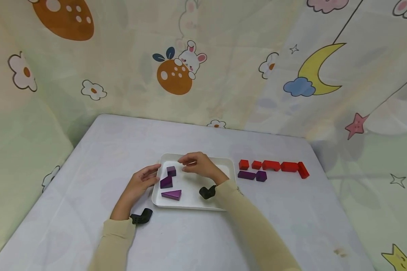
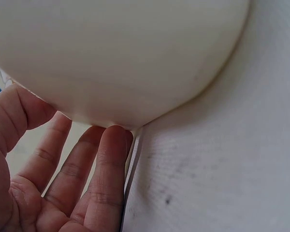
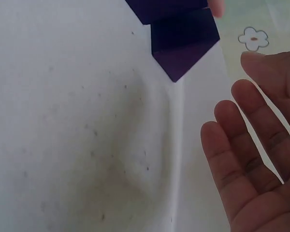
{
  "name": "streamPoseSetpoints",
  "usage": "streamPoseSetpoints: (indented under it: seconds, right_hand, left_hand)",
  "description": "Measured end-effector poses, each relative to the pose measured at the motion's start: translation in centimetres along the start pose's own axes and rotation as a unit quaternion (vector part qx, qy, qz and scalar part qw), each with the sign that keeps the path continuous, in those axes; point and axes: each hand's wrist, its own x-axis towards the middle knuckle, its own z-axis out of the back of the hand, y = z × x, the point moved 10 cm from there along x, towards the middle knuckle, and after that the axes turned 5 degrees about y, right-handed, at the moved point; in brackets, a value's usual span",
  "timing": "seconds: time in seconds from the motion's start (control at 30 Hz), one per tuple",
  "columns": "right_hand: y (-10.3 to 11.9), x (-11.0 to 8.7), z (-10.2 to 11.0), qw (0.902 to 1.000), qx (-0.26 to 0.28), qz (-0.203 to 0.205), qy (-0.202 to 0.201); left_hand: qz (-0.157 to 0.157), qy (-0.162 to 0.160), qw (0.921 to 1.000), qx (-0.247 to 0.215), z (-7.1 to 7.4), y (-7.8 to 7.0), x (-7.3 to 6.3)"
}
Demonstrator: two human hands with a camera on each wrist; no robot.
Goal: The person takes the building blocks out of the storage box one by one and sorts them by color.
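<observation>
Several purple blocks (image 1: 171, 195) in white tray (image 1: 198, 204); left hand (image 1: 141, 184) touching tray, fingers extended; right hand (image 1: 201, 165) relaxed above

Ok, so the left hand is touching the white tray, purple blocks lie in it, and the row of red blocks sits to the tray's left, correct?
One slip: the row of red blocks is to the white tray's right, as the head view shows. The left hand does touch the tray, and purple blocks do lie in it.
</observation>
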Motion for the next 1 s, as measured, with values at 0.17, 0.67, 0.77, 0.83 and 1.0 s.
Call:
streamPoseSetpoints:
  seconds: [0.17, 0.67, 0.77, 0.83, 1.0]
  right_hand:
    - [0.0, 1.4, -1.6, 0.9991, -0.032, 0.004, 0.026]
    - [-0.1, 2.0, -2.4, 0.9933, -0.115, 0.006, 0.009]
    - [-0.1, 1.3, -1.5, 0.9928, -0.119, 0.013, -0.003]
    - [-0.2, 0.6, -0.7, 0.9937, -0.111, 0.011, -0.011]
    - [-0.2, -1.8, 1.8, 0.9962, -0.076, 0.003, -0.043]
  left_hand:
    - [0.005, 0.004, 1.0, -0.006, -0.1, 0.0, 0.0]
    - [0.004, 0.008, 0.9998, -0.016, -0.3, 0.0, 0.1]
    - [0.007, 0.004, 0.9999, -0.01, -0.3, 0.0, 0.2]
    - [0.01, 0.002, 0.9999, -0.005, -0.3, 0.1, 0.2]
    - [0.021, -0.006, 0.9997, 0.007, -0.1, 0.4, 0.2]
